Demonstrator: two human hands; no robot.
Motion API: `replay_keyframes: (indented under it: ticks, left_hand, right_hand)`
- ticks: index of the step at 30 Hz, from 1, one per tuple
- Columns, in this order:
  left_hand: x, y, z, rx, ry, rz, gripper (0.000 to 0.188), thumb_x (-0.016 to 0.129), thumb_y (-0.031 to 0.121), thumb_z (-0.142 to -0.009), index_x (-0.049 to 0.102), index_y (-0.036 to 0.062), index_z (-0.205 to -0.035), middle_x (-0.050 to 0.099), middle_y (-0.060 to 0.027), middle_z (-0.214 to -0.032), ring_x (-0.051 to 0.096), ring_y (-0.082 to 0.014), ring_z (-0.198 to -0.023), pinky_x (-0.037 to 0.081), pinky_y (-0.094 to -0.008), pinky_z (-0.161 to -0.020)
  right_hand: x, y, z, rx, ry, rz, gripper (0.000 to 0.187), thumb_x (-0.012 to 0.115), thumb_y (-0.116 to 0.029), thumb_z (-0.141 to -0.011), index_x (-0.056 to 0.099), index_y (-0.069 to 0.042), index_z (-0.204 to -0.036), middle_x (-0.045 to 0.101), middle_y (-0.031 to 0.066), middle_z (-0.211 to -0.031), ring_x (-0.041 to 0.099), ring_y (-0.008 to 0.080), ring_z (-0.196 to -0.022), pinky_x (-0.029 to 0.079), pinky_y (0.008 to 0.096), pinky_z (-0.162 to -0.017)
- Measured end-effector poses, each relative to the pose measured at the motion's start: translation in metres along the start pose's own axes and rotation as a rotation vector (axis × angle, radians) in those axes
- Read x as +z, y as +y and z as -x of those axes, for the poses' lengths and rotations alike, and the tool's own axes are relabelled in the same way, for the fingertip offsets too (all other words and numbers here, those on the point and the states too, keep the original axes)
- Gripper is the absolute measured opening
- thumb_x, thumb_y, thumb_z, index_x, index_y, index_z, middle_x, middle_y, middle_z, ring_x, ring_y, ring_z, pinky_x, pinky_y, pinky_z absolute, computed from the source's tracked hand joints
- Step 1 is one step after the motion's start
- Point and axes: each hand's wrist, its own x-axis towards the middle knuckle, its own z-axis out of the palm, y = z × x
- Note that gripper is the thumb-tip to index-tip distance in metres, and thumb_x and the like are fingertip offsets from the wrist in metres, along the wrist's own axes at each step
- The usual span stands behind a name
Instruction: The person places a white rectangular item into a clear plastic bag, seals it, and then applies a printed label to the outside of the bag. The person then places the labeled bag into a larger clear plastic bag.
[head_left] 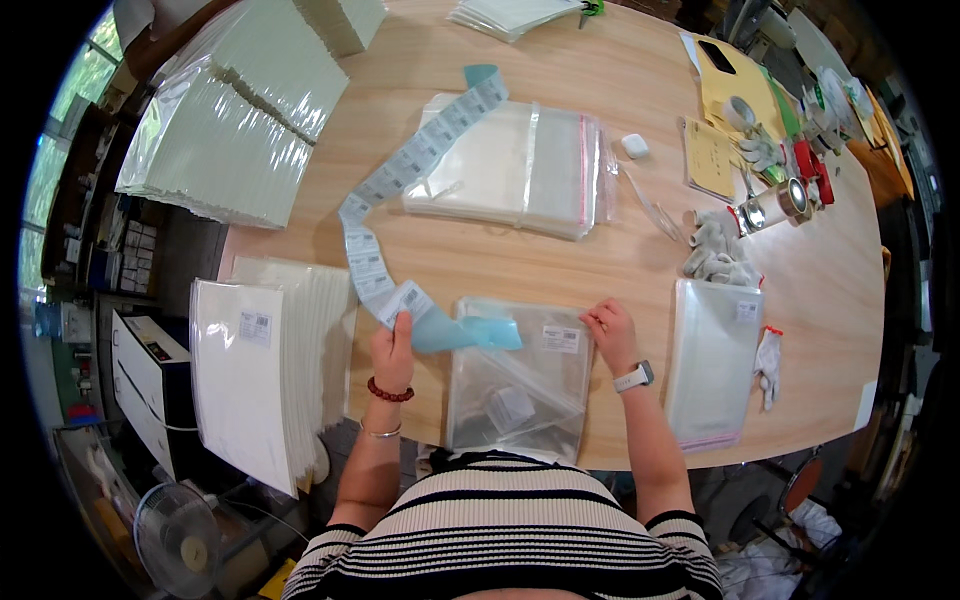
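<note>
My left hand (pixel 393 352) is closed on a long strip of labels (pixel 366 262), white printed stickers on pale blue backing. The strip curves up and away across the table to a curled far end. Its near, bare blue end lies over a clear plastic bag (pixel 520 400) in front of me. A white label (pixel 560 340) is on the bag's upper right part, and a whitish piece (pixel 510 408) shows lower down. My right hand (pixel 610 332) rests at the bag's upper right corner with fingertips pinched together; whether the plastic is between them is hidden.
Beyond lies a pile of clear bags (pixel 520 165). To the right are another bag stack (pixel 712 360) with a label, grey-white gloves (pixel 715 250), a metal can (pixel 775 207) and a small white case (pixel 635 146). Stacked white packs (pixel 240 365) and a larger wrapped stack (pixel 235 120) stand left.
</note>
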Motion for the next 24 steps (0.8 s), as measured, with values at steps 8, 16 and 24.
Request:
replay_keyframes:
  ticks: [8,16,24]
  left_hand:
    - [0.000,0.018,-0.009,0.325,0.075,-0.141,0.023,0.041,0.015,-0.086,0.051,-0.0042,-0.095,0.053,-0.0021,-0.085,0.044,-0.0067,-0.074,0.037,-0.0202,-0.065]
    - [0.040,-0.008,0.025,-0.284,-0.410,0.111,0.024,0.050,0.022,-0.082,0.056,0.0011,-0.092,0.054,0.0037,-0.083,0.044,-0.0028,-0.071,0.035,-0.0181,-0.060]
    - [0.061,-0.018,0.045,-0.497,-0.560,0.281,0.031,0.047,0.024,-0.083,0.052,0.0006,-0.103,0.054,-0.0004,-0.096,0.048,-0.0075,-0.086,0.039,-0.0230,-0.075]
  right_hand:
    - [0.002,-0.057,0.052,-0.278,-0.174,-0.098,0.009,0.062,-0.009,-0.062,0.057,-0.005,-0.069,0.056,0.0068,-0.080,0.051,0.0230,-0.076,0.042,0.0318,-0.065]
    - [0.038,-0.078,0.076,0.063,-0.495,-0.374,0.010,0.054,-0.014,-0.076,0.056,-0.005,-0.079,0.057,0.0052,-0.073,0.052,0.0177,-0.071,0.042,0.0288,-0.063]
    - [0.024,-0.082,0.026,0.074,-0.230,-0.505,0.019,0.058,-0.004,-0.071,0.057,-0.005,-0.090,0.056,0.0060,-0.073,0.053,0.0158,-0.065,0.041,0.0266,-0.059]
